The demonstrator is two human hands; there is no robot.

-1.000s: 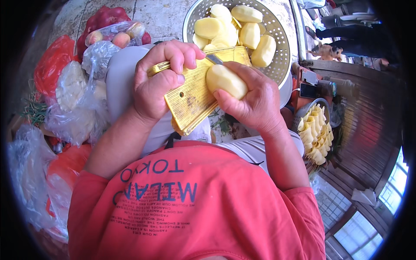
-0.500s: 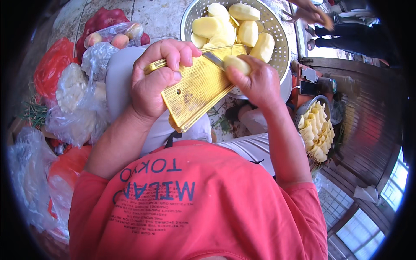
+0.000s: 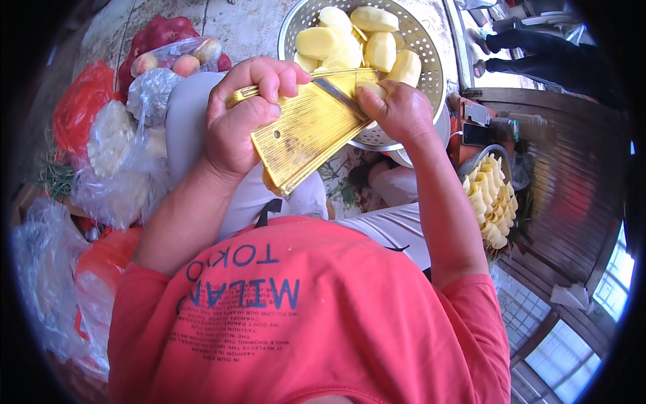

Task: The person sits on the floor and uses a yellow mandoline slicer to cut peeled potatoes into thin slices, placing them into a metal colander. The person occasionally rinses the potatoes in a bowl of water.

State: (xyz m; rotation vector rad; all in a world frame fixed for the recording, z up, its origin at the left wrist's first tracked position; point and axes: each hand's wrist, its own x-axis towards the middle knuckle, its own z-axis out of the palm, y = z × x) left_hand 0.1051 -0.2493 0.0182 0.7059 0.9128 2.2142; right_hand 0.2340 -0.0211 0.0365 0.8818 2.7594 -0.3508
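My left hand (image 3: pixel 245 111) is closed around the handle side of a yellow slicer (image 3: pixel 306 128), a ridged board with a slanted metal blade. The slicer is held tilted over my lap, its far end over the rim of a metal colander (image 3: pixel 434 74). In my right hand (image 3: pixel 400 111) is a peeled potato (image 3: pixel 371 89), pressed to the board just past the blade. My fingers hide most of that potato. Inside the colander, beyond the slicer, lie several peeled potatoes (image 3: pixel 375 19), pale yellow and some cut flat.
To the right, a bowl heaped with thin pale slices (image 3: pixel 491 198) stands near a phone (image 3: pixel 476 135) on a reddish stand. Plastic bags (image 3: pixel 114 138) and a red net sack (image 3: pixel 158 37) crowd the left side. Another person's legs (image 3: pixel 531 54) show at the upper right.
My right hand has slid the potato along the board to the far side of the blade. The slicer has shifted slightly, and another person's hand at the upper right has left the view.
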